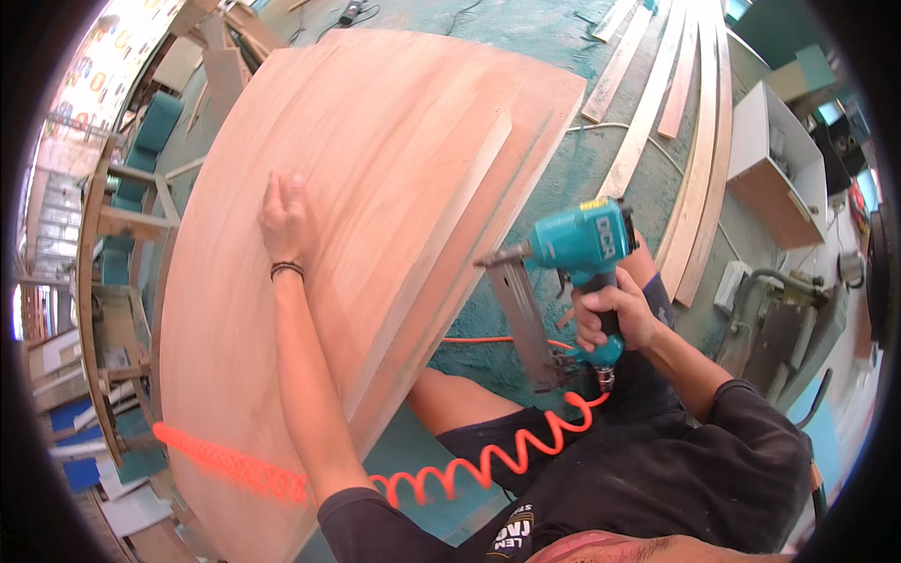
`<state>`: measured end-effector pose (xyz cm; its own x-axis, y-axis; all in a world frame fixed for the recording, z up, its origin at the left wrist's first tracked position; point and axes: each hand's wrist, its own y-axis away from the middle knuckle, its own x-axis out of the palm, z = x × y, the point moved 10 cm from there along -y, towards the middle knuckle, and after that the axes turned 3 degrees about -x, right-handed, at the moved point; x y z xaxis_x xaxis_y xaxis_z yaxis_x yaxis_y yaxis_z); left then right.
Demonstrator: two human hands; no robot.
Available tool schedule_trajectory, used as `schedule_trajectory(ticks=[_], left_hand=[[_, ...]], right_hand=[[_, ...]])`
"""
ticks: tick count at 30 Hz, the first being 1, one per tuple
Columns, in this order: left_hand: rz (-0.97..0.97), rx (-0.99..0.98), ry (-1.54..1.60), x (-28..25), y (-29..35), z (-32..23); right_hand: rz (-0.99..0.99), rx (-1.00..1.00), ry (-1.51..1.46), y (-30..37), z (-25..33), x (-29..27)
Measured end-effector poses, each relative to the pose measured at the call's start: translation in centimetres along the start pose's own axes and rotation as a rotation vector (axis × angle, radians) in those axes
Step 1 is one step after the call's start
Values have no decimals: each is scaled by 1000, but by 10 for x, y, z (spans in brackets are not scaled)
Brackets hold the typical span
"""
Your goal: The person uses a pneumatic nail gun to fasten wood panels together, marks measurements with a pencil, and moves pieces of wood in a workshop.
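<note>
My right hand (615, 305) grips the handle of a teal pneumatic nail gun (572, 235). The gun's nose points left, toward the edge of a large curved plywood panel (375, 141), with a gap showing between them in this view. From the gun's base runs a coiled orange air hose (488, 464), which crosses over the panel's lower part. My left hand (286, 220) rests on the panel's broad face, fingers stretched out. A wooden strip (450, 225) runs along the panel's right side.
Long wooden boards (657, 103) lie on the floor at the far right. Beside them stands a white-and-brown box (774, 164). A wooden frame (94, 310) is at the left, and a power tool (350, 13) lies at the far end. A metal-framed machine (788, 328) stands at the right.
</note>
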<state>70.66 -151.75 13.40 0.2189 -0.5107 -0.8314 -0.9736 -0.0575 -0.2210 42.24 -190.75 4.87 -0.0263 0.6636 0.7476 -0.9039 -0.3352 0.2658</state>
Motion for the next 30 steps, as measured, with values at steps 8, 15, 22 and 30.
schedule_trajectory(ticks=[8, 15, 22, 30], left_hand=[[-129, -152, 1249, -46, 12, 36], [365, -260, 1045, -42, 53, 32], [455, -334, 735, -35, 39, 8], [214, 76, -274, -59, 67, -43]], right_hand=[[21, -64, -67, -130, 50, 141], [58, 23, 77, -242, 10, 189], [-217, -423, 1170, -258, 46, 198], [370, -1277, 399, 5, 259, 126]])
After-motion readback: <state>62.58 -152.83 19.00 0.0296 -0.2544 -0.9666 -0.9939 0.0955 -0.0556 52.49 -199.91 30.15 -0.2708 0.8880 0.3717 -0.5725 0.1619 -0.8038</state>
